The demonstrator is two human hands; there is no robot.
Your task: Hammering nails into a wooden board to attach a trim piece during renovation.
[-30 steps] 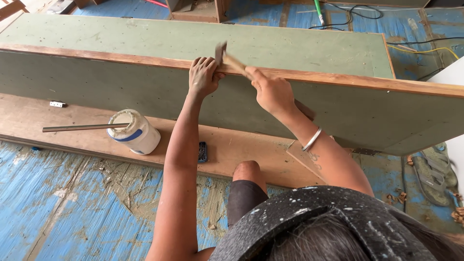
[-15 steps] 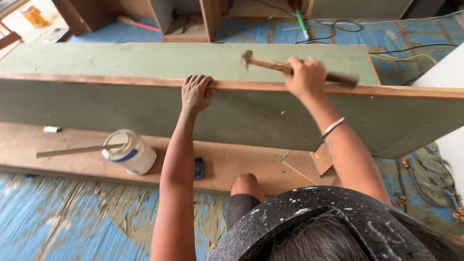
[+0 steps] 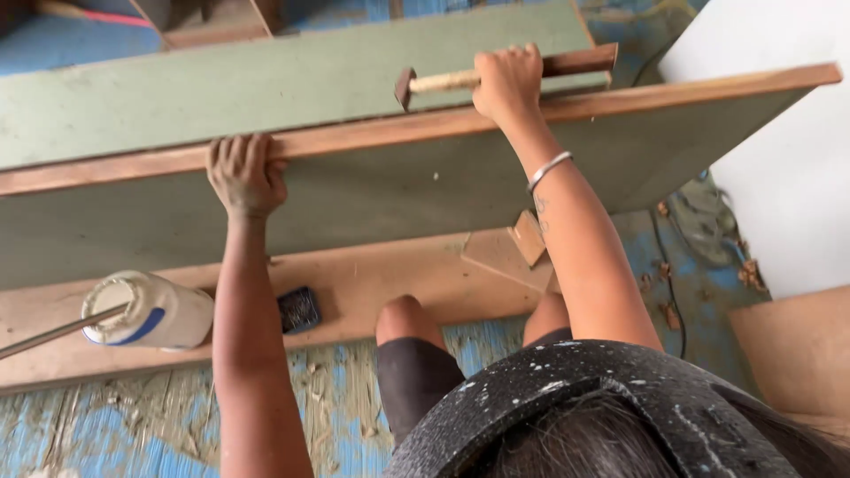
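Nearest to us is the paint-flecked dark cap (image 3: 620, 398) on our own head, and below it a bare knee (image 3: 403, 319) over the blue, scuffed floor (image 3: 106, 434). Just past the knee lies a long pale wooden plank (image 3: 354, 283) flat on the floor. On it, to the left, a white glue bottle with a blue band (image 3: 155, 312) lies on its side with a thin metal rod (image 3: 44, 335) across its mouth, and a small dark box of nails (image 3: 299, 309) sits just beside the bottle. A small wooden offcut (image 3: 529, 237) leans near our right forearm, which wears a metal bangle (image 3: 549, 170).

Farther up stands the green board (image 3: 398, 195) on its edge, its raw brown top edge running across the view. Our left hand (image 3: 245, 175) is curled over that edge — fingers clamped on the board, holding it from the near side. Our right hand (image 3: 508, 81) is closed tight around the handle of a hammer (image 3: 443, 82), which lies level just above the board's edge, its head pointing left — not touching the wood, as far as we can tell. Behind it lies a second green panel (image 3: 221, 88), flat and well beyond the hands. A white sheet (image 3: 779, 142) stands at the right.
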